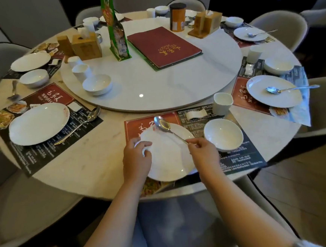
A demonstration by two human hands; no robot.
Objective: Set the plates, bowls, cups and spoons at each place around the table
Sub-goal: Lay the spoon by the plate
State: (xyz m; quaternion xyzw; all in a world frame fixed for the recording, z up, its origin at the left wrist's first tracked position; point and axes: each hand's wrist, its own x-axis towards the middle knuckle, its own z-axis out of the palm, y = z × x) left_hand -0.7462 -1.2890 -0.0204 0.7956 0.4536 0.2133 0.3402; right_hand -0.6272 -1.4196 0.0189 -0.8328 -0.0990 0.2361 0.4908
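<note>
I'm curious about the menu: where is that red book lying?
The red book lies on the white turntable at the table's centre, between the green packet and the orange canister.

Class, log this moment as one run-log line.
left hand: holds plate rim | right hand: holds spoon over plate | bowl: beside plate

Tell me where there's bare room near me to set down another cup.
Bare marble lies between the near placemat and the left placemat, and on the turntable in front of the red menu. The near placemat itself is crowded: plate, bowl, cup, both hands.
</note>
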